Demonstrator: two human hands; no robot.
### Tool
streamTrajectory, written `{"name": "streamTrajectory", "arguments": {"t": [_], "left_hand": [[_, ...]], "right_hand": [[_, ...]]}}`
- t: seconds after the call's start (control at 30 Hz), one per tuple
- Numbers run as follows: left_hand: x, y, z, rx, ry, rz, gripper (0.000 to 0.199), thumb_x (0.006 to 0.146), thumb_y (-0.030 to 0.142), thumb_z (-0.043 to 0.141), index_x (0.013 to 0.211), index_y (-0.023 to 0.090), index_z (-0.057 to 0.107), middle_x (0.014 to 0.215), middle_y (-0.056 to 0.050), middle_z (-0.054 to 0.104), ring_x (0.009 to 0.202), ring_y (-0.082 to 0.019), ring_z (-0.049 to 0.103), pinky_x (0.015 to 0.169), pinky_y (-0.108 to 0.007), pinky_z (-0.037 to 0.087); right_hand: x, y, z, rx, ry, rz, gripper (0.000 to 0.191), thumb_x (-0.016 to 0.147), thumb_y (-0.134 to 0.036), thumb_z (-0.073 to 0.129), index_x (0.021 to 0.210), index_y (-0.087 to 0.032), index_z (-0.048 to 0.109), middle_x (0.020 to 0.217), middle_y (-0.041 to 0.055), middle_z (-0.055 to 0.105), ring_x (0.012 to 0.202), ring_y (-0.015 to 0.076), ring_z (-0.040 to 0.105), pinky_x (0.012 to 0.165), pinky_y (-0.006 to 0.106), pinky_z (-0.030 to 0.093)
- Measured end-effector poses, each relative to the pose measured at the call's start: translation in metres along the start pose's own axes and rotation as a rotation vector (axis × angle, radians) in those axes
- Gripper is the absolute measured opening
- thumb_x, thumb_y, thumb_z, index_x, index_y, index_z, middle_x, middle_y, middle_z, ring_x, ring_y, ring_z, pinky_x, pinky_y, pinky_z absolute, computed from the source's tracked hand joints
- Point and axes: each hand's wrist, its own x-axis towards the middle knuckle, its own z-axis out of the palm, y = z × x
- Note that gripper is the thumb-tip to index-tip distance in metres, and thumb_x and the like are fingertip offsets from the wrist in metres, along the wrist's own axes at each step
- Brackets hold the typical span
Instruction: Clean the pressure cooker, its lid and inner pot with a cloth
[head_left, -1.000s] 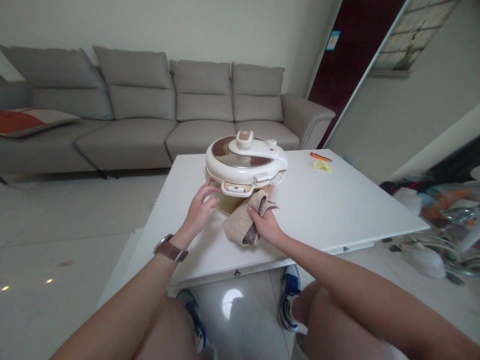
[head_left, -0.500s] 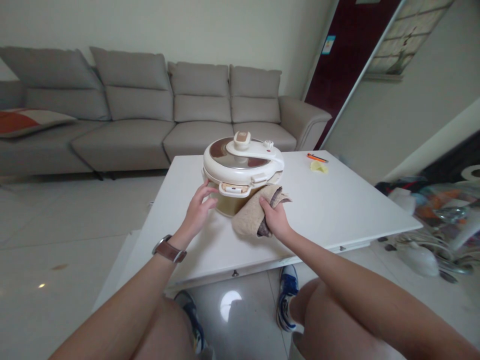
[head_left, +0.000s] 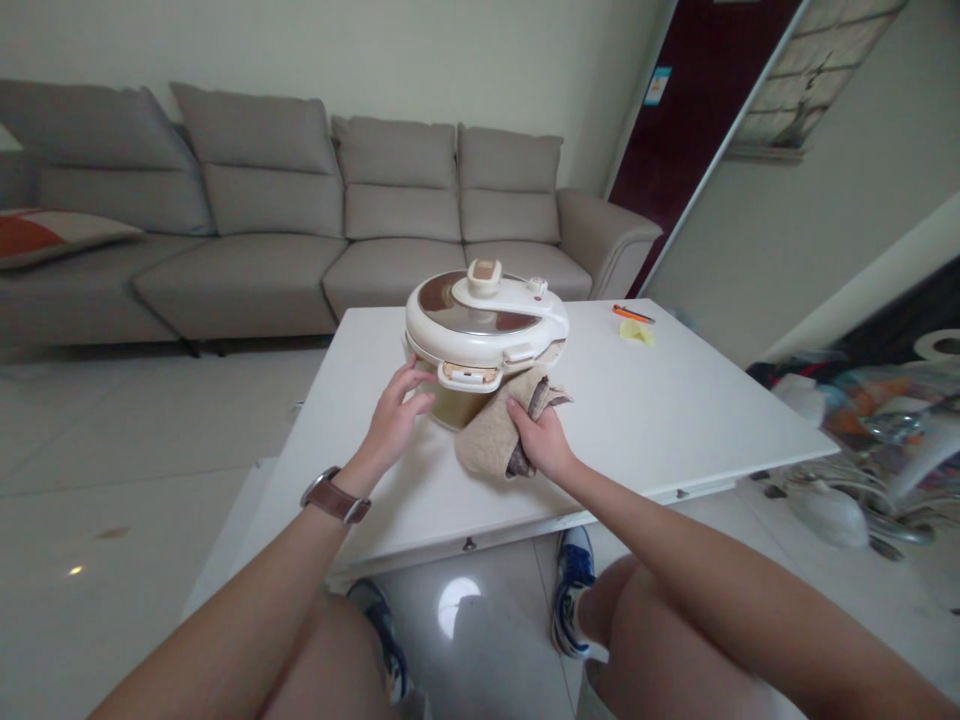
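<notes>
A white electric pressure cooker [head_left: 480,345] with a brown, shiny lid top stands upright on the white table [head_left: 660,420]. My left hand [head_left: 399,405] is at the cooker's left side, fingers apart and fingertips by the underside of its rim; whether they touch it I cannot tell. In my right hand [head_left: 544,440] is a folded beige cloth [head_left: 491,430] with a dark underside. The cloth lies against the cooker's lower front right, covering part of the body. My right thumb presses on top of the cloth, while the other fingers are mostly hidden.
At the table's back right lie an orange utility knife [head_left: 632,314] and a yellow crumpled piece [head_left: 636,332]. A grey sofa [head_left: 412,260] runs behind the table. Assorted household items [head_left: 885,440] are piled on the floor at right. My legs are under the table's front edge.
My right hand has moved the cloth slightly left and down along the cooker's front. My left hand stays almost in place, and the cooker has not moved on the table.
</notes>
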Motion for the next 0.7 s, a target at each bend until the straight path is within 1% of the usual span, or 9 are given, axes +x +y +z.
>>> {"name": "streamTrajectory", "arguments": {"t": [0.17, 0.23, 0.3, 0.37, 0.5, 0.57, 0.63, 0.7], "left_hand": [[0.0, 0.0, 0.001, 0.001, 0.002, -0.009, 0.027, 0.068, 0.036, 0.067, 0.092, 0.023, 0.07, 0.169, -0.005, 0.037, 0.14, -0.039, 0.053, 0.099, -0.056, 0.059], [0.0, -0.001, 0.001, 0.008, 0.001, -0.013, 0.028, 0.068, 0.036, 0.067, 0.093, 0.023, 0.07, 0.169, -0.005, 0.036, 0.142, -0.04, 0.051, 0.099, -0.056, 0.059], [0.0, -0.001, 0.002, 0.014, -0.002, -0.016, 0.029, 0.069, 0.036, 0.067, 0.094, 0.023, 0.07, 0.17, -0.006, 0.036, 0.144, -0.04, 0.049, 0.099, -0.056, 0.059], [-0.001, -0.001, 0.002, 0.012, 0.0, -0.015, 0.028, 0.069, 0.036, 0.067, 0.094, 0.023, 0.07, 0.17, -0.005, 0.035, 0.144, -0.04, 0.048, 0.098, -0.056, 0.059], [-0.001, -0.001, 0.003, 0.003, 0.001, 0.006, 0.026, 0.07, 0.035, 0.067, 0.093, 0.023, 0.07, 0.169, -0.006, 0.037, 0.142, -0.04, 0.051, 0.098, -0.056, 0.06], [-0.002, -0.001, 0.003, 0.005, -0.005, 0.013, 0.026, 0.07, 0.034, 0.067, 0.093, 0.023, 0.071, 0.169, -0.006, 0.037, 0.141, -0.039, 0.052, 0.098, -0.055, 0.06], [-0.002, -0.001, 0.003, 0.01, -0.008, 0.012, 0.026, 0.071, 0.033, 0.066, 0.094, 0.023, 0.071, 0.169, -0.006, 0.037, 0.142, -0.039, 0.051, 0.098, -0.055, 0.06], [-0.002, -0.002, 0.002, 0.015, -0.006, 0.01, 0.026, 0.071, 0.034, 0.066, 0.094, 0.023, 0.071, 0.169, -0.006, 0.036, 0.143, -0.039, 0.05, 0.099, -0.055, 0.059]], "right_hand": [[0.0, 0.018, -0.003, -0.064, 0.045, 0.057, 0.053, 0.088, -0.058, 0.061, 0.12, -0.016, 0.07, 0.127, 0.0145, 0.075, 0.124, 0.0327, 0.068, 0.111, 0.046, 0.05], [0.0, 0.021, -0.003, -0.069, 0.076, 0.09, 0.052, 0.086, -0.058, 0.062, 0.118, -0.017, 0.07, 0.127, 0.0141, 0.075, 0.125, 0.0326, 0.068, 0.111, 0.046, 0.05], [0.001, 0.019, -0.004, -0.03, 0.104, 0.137, 0.052, 0.085, -0.058, 0.063, 0.115, -0.017, 0.07, 0.124, 0.014, 0.076, 0.122, 0.033, 0.069, 0.108, 0.046, 0.052], [0.002, 0.012, -0.006, 0.037, 0.128, 0.148, 0.052, 0.084, -0.058, 0.064, 0.113, -0.016, 0.07, 0.121, 0.0144, 0.077, 0.118, 0.0334, 0.071, 0.105, 0.047, 0.054], [0.005, -0.007, -0.01, 0.1, 0.171, 0.018, 0.053, 0.085, -0.057, 0.065, 0.117, -0.015, 0.069, 0.125, 0.014, 0.075, 0.121, 0.0326, 0.069, 0.108, 0.047, 0.053], [0.006, -0.012, -0.011, 0.094, 0.174, -0.017, 0.054, 0.085, -0.056, 0.066, 0.119, -0.015, 0.069, 0.125, 0.0138, 0.075, 0.121, 0.0325, 0.068, 0.109, 0.048, 0.053], [0.009, -0.009, -0.013, 0.078, 0.171, -0.001, 0.051, 0.083, -0.054, 0.067, 0.117, -0.015, 0.07, 0.123, 0.0134, 0.076, 0.12, 0.0324, 0.069, 0.109, 0.048, 0.053], [0.014, 0.0, -0.016, 0.075, 0.172, 0.063, 0.045, 0.082, -0.051, 0.068, 0.112, -0.016, 0.071, 0.118, 0.0129, 0.078, 0.115, 0.0315, 0.072, 0.105, 0.047, 0.056]]}}
